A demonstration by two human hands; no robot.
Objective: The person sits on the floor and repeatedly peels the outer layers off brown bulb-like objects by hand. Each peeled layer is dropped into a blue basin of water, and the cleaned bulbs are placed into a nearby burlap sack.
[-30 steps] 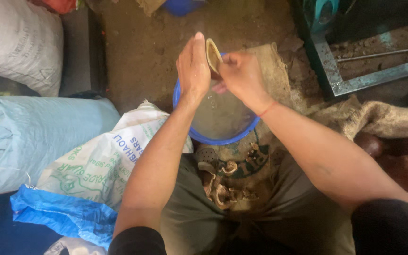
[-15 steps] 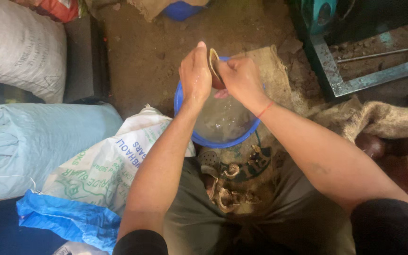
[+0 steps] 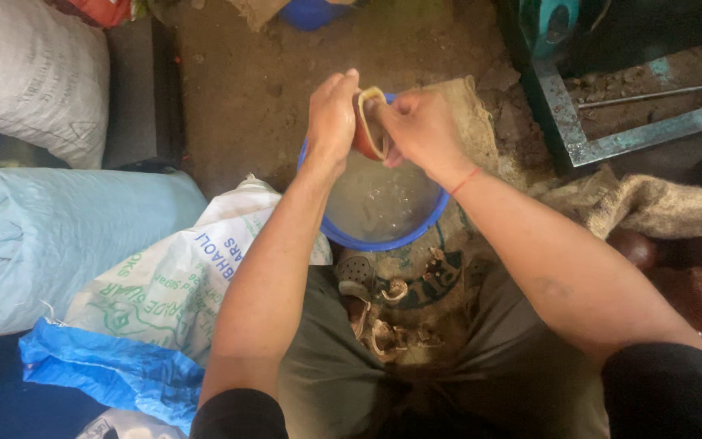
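Note:
My left hand and my right hand together grip a small reddish-brown cup-shaped piece with a pale rim, held over a blue basin of murky water. The basin stands on the earth floor just beyond my knees. On the cloth over my lap lies a heap of pale curled scraps.
A light blue sack and a white printed sack lie at my left, with a blue plastic sheet below them. A white sack is at the top left. A green metal frame and burlap are at the right.
Both hands with the cup-shaped piece have dropped slightly toward the basin and shifted their grip on the piece; the view has drifted a little.

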